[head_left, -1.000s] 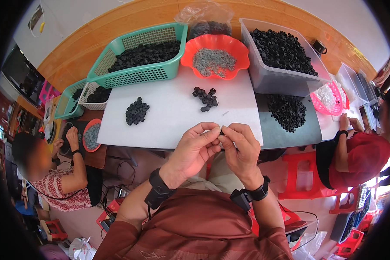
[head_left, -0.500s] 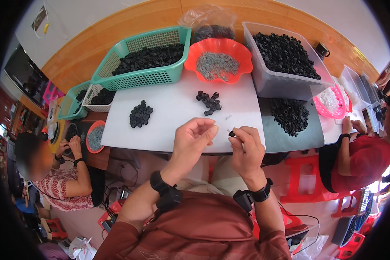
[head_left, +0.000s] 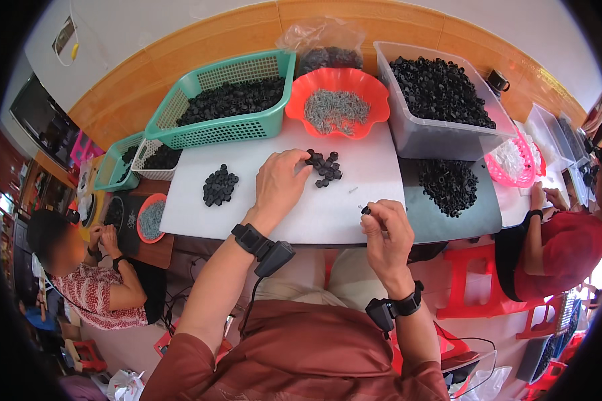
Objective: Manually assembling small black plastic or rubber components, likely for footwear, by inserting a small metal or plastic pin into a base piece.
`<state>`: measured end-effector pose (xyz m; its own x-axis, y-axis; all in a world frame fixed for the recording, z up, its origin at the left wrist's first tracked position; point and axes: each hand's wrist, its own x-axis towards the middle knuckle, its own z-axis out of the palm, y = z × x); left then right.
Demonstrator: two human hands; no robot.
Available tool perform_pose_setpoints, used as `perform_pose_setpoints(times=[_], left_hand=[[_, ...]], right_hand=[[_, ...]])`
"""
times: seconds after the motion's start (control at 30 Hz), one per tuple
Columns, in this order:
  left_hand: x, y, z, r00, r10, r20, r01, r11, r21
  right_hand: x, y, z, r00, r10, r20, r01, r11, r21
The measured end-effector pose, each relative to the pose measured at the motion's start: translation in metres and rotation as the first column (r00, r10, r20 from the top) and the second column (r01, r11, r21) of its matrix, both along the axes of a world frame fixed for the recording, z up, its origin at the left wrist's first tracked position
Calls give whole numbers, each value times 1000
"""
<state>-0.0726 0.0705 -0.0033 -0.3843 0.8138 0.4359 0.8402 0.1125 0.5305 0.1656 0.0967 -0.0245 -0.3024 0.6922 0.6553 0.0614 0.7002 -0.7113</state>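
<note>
My left hand (head_left: 281, 184) reaches over the white board (head_left: 261, 217), its thumb and index finger apart. Their tips are at the left edge of a small cluster of black plastic caps (head_left: 326, 172); whether they touch one I cannot tell. Close to the board's front right edge, my right hand (head_left: 389, 230) pinches one black cap (head_left: 365, 210) with a thin metal screw sticking up from it. A loose screw (head_left: 353, 190) lies on the board between that cluster and my right hand. To the left sits another pile of black caps (head_left: 220, 186).
Behind the board stand a green basket (head_left: 214, 131) of black parts, a red bowl (head_left: 338, 75) of screws and a clear bin (head_left: 435, 137) of black parts. More black parts (head_left: 446, 187) lie on a dark mat. Co-workers sit at left (head_left: 104, 267) and right (head_left: 555, 250).
My left hand has moved away from my right hand, forward to the black cap cluster. My right hand keeps its cap and screw, shifted slightly down and right.
</note>
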Motion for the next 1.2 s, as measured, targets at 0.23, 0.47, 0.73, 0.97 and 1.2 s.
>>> perform_pose_setpoints(times=[0.23,0.47,0.73,0.97,1.2], left_hand=[[-2,2,0,996,-31,78,32,999,-10],[2,2,8,998,-33,60,34,999,-23],[0,11,-1,999,-47,-14,46,998,-34],[4,6,7,992,-76,99,80,996,-34],[9,-13,11,980,-119,160,118,993,18]], right_hand=[[-1,1,-1,1000,16,-18,-17,999,-40],[0,1,0,998,37,-50,-40,996,-73],[0,0,0,997,45,-58,-51,993,-108],[0,0,0,995,54,-82,-64,989,-133],[1,-1,-1,990,64,-123,-83,984,-157]])
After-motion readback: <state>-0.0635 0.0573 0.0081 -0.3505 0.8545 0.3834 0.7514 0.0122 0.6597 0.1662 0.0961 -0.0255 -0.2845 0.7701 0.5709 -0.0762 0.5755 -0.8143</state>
